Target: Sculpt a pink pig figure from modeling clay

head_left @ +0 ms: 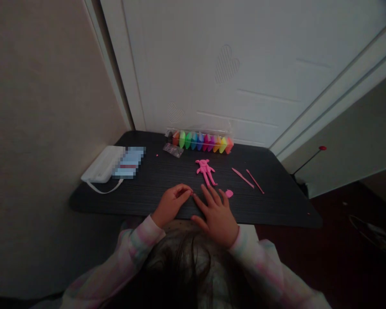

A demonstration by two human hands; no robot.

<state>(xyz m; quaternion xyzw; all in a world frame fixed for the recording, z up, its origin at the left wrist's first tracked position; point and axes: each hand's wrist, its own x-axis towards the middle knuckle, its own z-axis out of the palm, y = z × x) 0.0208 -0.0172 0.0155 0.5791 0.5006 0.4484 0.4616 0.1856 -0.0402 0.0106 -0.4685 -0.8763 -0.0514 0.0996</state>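
My left hand [173, 202] is closed in a pinch near the front of the black table [141, 189]. A tiny pink bit seems to show at its fingertips, too small to make out clearly. Beside it, my right hand [219, 218] lies with fingers spread, its index fingertip close to the left fingertips. Just beyond the right fingers lies a pink clay figure [205, 171] with ears, arms and two long legs. A small flat lump of pink clay [229, 194] rests by the right ring and little fingers.
Two pink modelling tools [243, 177] lie to the right. A clear pack of coloured clay [199, 141] stands at the back, with a crumpled wrapper [173, 150] before it. At left, a white power bank [103, 164] is cabled to a blurred-out phone [129, 163]. A white door [186, 64] rises behind.
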